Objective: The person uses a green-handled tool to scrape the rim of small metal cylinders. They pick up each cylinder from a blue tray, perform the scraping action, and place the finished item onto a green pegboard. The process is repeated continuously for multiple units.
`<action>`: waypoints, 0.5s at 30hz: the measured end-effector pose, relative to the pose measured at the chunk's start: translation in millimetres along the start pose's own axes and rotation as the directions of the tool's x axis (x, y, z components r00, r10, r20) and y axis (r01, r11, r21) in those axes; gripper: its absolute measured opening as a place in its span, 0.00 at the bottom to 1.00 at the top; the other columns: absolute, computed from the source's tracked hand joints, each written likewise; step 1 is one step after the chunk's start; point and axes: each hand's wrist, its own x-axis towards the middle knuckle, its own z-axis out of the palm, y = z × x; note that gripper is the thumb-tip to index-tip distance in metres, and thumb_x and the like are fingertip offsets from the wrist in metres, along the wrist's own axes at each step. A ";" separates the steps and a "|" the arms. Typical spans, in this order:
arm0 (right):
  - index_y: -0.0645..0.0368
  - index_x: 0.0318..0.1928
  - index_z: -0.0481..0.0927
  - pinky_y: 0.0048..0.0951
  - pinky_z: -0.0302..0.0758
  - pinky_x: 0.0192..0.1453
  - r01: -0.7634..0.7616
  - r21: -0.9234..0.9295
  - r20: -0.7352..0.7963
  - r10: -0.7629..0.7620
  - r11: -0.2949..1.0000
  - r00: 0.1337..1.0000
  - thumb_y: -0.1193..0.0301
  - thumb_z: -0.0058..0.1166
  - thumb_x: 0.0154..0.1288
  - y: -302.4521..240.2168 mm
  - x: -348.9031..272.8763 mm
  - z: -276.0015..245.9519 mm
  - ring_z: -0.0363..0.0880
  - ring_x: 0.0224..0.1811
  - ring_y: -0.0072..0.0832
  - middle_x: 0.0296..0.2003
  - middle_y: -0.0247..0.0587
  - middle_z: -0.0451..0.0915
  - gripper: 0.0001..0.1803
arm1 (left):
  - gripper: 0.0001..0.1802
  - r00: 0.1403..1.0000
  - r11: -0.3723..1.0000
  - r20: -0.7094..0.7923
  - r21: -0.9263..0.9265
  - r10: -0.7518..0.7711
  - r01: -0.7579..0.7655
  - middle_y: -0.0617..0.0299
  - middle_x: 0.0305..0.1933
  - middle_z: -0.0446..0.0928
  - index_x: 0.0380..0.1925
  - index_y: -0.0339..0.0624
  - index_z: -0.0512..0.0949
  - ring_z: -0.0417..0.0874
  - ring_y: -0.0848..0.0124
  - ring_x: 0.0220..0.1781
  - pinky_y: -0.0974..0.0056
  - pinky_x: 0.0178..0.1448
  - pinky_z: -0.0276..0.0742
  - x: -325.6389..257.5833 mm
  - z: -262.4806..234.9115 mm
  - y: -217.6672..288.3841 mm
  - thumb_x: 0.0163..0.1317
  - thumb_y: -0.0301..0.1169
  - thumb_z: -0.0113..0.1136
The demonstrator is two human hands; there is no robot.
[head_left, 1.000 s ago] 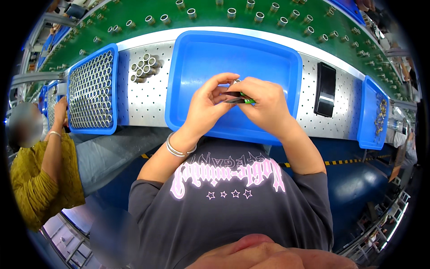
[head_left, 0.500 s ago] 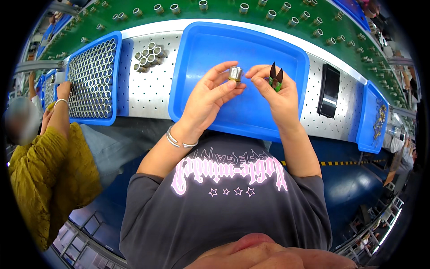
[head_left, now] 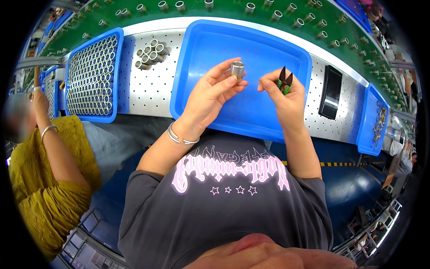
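Note:
My left hand [head_left: 210, 92] holds a small silver metal cylinder [head_left: 237, 69] upright between thumb and fingertips, above the large blue tray [head_left: 268, 49]. My right hand [head_left: 284, 96] grips small snips [head_left: 284, 80] with green handles and dark pointed blades that point away from me. The two hands are a short gap apart over the tray's middle. The tray's floor around them is bare blue.
A blue bin [head_left: 92, 74] packed with several upright metal tubes sits at the left. Loose cylinders [head_left: 151, 53] lie on the perforated metal bench. A black device [head_left: 330, 92] and a small blue bin [head_left: 375, 119] are right. A green conveyor [head_left: 286, 18] carries cylinders behind. A person in yellow [head_left: 47, 179] works at left.
My hands, joined at the cylinder a second ago, have separated. The left lifted the cylinder upright; the right drew the snips away to the right, blades up.

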 end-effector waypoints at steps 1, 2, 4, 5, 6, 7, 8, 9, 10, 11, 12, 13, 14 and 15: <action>0.63 0.31 0.77 0.18 0.69 0.35 0.002 -0.004 -0.009 -0.002 1.000 1.000 0.74 0.57 0.60 -0.3 -0.4 -1.5 0.74 0.29 0.18 0.26 0.35 0.78 0.05 | 0.28 1.000 1.000 0.005 0.009 0.000 0.000 0.54 0.49 0.74 0.61 0.40 0.61 0.78 0.67 0.48 0.65 0.55 0.73 0.5 -0.3 1.7 0.61 0.28 0.56; 0.63 0.32 0.78 0.18 0.69 0.35 -0.016 -0.027 0.005 0.016 0.999 1.000 0.74 0.57 0.59 -0.8 -0.2 -4.9 0.74 0.30 0.17 0.26 0.35 0.78 0.05 | 0.28 1.000 1.000 0.010 0.017 0.000 0.000 0.54 0.49 0.74 0.61 0.40 0.61 0.78 0.67 0.48 0.65 0.55 0.73 0.8 0.0 3.4 0.61 0.28 0.56; 0.63 0.34 0.79 0.17 0.68 0.35 -0.051 -0.076 0.026 0.053 0.996 0.998 0.75 0.58 0.57 -3.6 0.0 -12.2 0.74 0.31 0.16 0.27 0.35 0.79 0.05 | 0.29 0.999 0.990 0.031 0.139 0.028 -0.032 0.53 0.49 0.73 0.62 0.38 0.60 0.78 0.68 0.48 0.67 0.54 0.74 -0.5 4.5 7.3 0.61 0.26 0.56; 0.63 0.35 0.79 0.17 0.69 0.35 -0.040 -0.181 0.014 0.044 0.983 0.999 0.75 0.58 0.56 -7.9 2.3 -12.4 0.74 0.32 0.17 0.28 0.35 0.79 0.06 | 0.29 0.998 0.979 0.045 0.199 0.039 -0.047 0.53 0.49 0.73 0.62 0.38 0.59 0.78 0.68 0.48 0.68 0.54 0.74 -1.3 6.4 8.0 0.60 0.25 0.56; 0.63 0.36 0.80 0.18 0.69 0.35 -0.031 -0.284 0.002 0.033 0.958 0.999 0.76 0.59 0.55 -15.0 7.1 -11.9 0.75 0.32 0.18 0.29 0.36 0.79 0.07 | 0.30 0.995 0.963 0.075 0.259 0.061 -0.079 0.53 0.49 0.73 0.62 0.37 0.59 0.78 0.68 0.49 0.68 0.54 0.74 -2.1 7.1 7.7 0.60 0.24 0.56; 0.63 0.37 0.80 0.19 0.70 0.35 -0.024 -0.388 -0.011 0.022 0.921 1.000 0.77 0.59 0.54 -21.2 11.1 -12.0 0.75 0.33 0.19 0.29 0.36 0.79 0.08 | 0.31 0.991 0.943 0.110 0.314 0.081 -0.111 0.53 0.48 0.73 0.62 0.37 0.59 0.78 0.68 0.49 0.67 0.53 0.74 -2.9 7.9 6.5 0.59 0.23 0.56; 0.62 0.38 0.81 0.20 0.71 0.35 0.007 -0.410 0.068 0.024 0.912 0.997 0.77 0.59 0.53 -25.5 14.7 -12.1 0.76 0.33 0.21 0.30 0.37 0.79 0.09 | 0.31 0.984 0.919 0.146 0.366 0.098 -0.146 0.53 0.47 0.73 0.62 0.36 0.58 0.77 0.68 0.49 0.67 0.53 0.74 -3.2 8.4 5.3 0.59 0.22 0.57; 0.62 0.38 0.81 0.21 0.71 0.36 0.039 -0.430 0.147 0.028 0.902 0.989 0.77 0.59 0.53 -28.8 18.7 -12.1 0.76 0.34 0.22 0.31 0.37 0.79 0.10 | 0.32 0.981 0.909 0.170 0.386 0.096 -0.156 0.52 0.47 0.73 0.62 0.36 0.58 0.77 0.67 0.50 0.67 0.53 0.74 -3.2 8.6 3.7 0.58 0.22 0.57; 0.61 0.39 0.81 0.22 0.72 0.36 0.073 -0.443 0.226 0.033 0.893 0.974 0.77 0.58 0.52 -29.7 21.9 -12.8 0.77 0.34 0.24 0.31 0.38 0.79 0.11 | 0.32 0.977 0.898 0.194 0.408 0.093 -0.166 0.52 0.47 0.73 0.62 0.35 0.58 0.77 0.67 0.50 0.67 0.53 0.74 -3.3 9.0 2.6 0.58 0.22 0.57; 0.62 0.39 0.81 0.25 0.73 0.38 0.083 -0.450 0.294 0.059 0.889 0.954 0.77 0.57 0.53 -27.8 24.3 -14.1 0.78 0.35 0.29 0.31 0.40 0.79 0.10 | 0.32 0.972 0.886 0.217 0.428 0.090 -0.178 0.52 0.47 0.73 0.62 0.35 0.58 0.77 0.67 0.50 0.67 0.53 0.74 -3.3 9.2 1.8 0.58 0.22 0.57; 0.62 0.38 0.80 0.24 0.72 0.37 0.095 -0.450 0.312 0.056 0.888 0.949 0.77 0.57 0.53 -25.1 25.7 -16.3 0.77 0.34 0.29 0.30 0.40 0.79 0.09 | 0.32 0.972 0.892 0.225 0.421 0.071 -0.163 0.52 0.47 0.73 0.62 0.35 0.58 0.77 0.67 0.50 0.67 0.53 0.74 -3.3 9.1 1.3 0.58 0.22 0.58; 0.63 0.36 0.80 0.24 0.72 0.36 0.108 -0.448 0.330 0.052 0.888 0.943 0.76 0.57 0.54 -22.0 27.6 -18.1 0.77 0.32 0.29 0.29 0.40 0.78 0.08 | 0.32 0.971 0.898 0.232 0.414 0.053 -0.148 0.52 0.47 0.74 0.62 0.35 0.59 0.77 0.67 0.49 0.67 0.52 0.74 -3.0 8.2 2.2 0.58 0.23 0.58; 0.63 0.35 0.80 0.24 0.71 0.35 0.121 -0.446 0.350 0.048 0.887 0.936 0.76 0.57 0.54 -20.6 28.4 -19.4 0.76 0.31 0.29 0.28 0.40 0.78 0.07 | 0.32 0.970 0.903 0.238 0.408 0.036 -0.134 0.52 0.47 0.74 0.62 0.35 0.59 0.77 0.67 0.49 0.67 0.52 0.74 -3.0 7.3 3.2 0.58 0.23 0.58; 0.63 0.33 0.79 0.22 0.68 0.33 0.136 -0.476 0.311 0.022 0.869 0.950 0.78 0.57 0.53 -21.9 28.4 -19.9 0.73 0.30 0.25 0.28 0.38 0.77 0.06 | 0.32 0.976 0.926 0.216 0.365 0.012 -0.092 0.53 0.47 0.74 0.62 0.36 0.60 0.78 0.67 0.49 0.67 0.52 0.74 -3.5 7.3 5.5 0.58 0.24 0.59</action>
